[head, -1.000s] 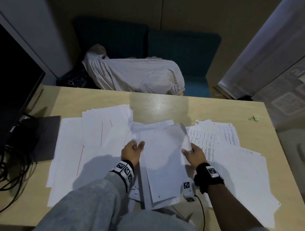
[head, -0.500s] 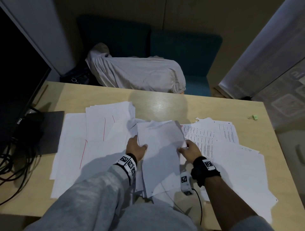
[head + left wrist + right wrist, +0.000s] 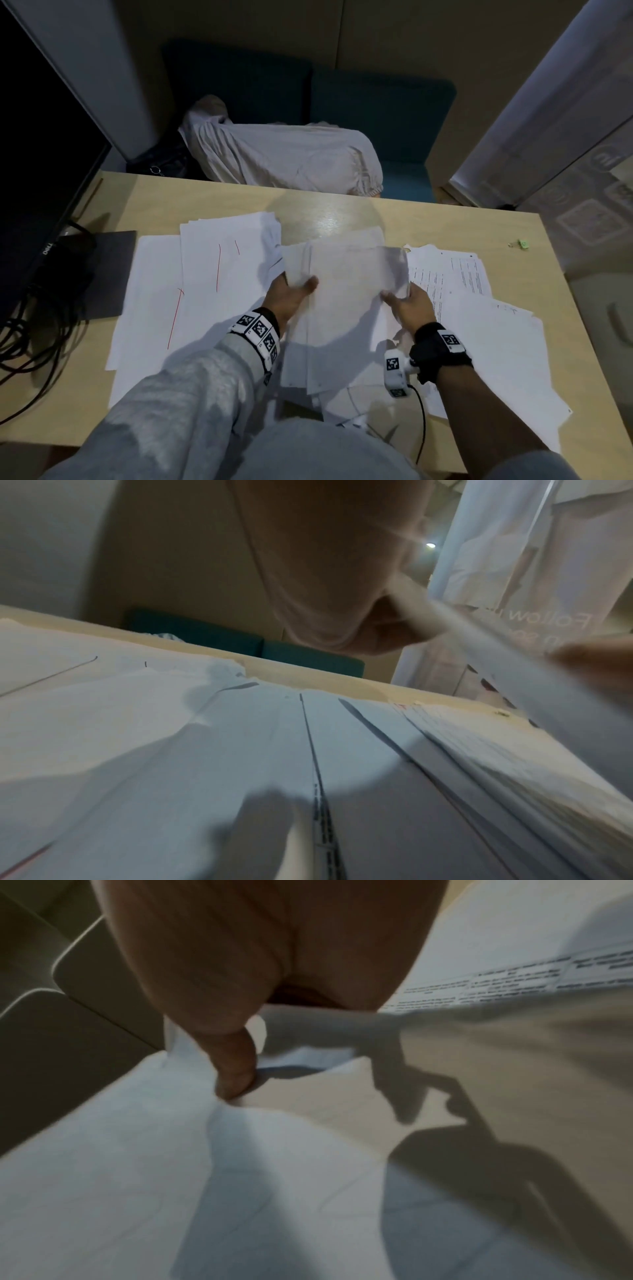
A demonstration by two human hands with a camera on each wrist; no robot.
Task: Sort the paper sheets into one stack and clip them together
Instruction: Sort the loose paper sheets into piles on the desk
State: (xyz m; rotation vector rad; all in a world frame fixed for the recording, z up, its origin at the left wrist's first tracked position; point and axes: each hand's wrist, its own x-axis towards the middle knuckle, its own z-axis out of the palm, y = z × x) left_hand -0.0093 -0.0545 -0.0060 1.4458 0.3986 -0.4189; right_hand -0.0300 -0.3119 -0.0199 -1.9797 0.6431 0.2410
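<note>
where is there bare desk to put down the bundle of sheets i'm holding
Bare: the far strip of the light wooden desk beyond the white paper sheets, and the far right corner around the small green clip. Crowded: the whole middle under loose sheets; the left edge holds the black monitor base and cables.

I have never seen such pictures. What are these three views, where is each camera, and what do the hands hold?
No machine here: a person works with two bare hands. The wide picture comes from a camera on the head, looking down. The other two come from cameras on each wrist, looking along the fingers, so they are close and blurred. On the wooden table lie loose sheets, some with red lines, and printed sheets on the right. A small green clip lies near the far right corner. The left hand and right hand grip a bundle of sheets by its sides.
</note>
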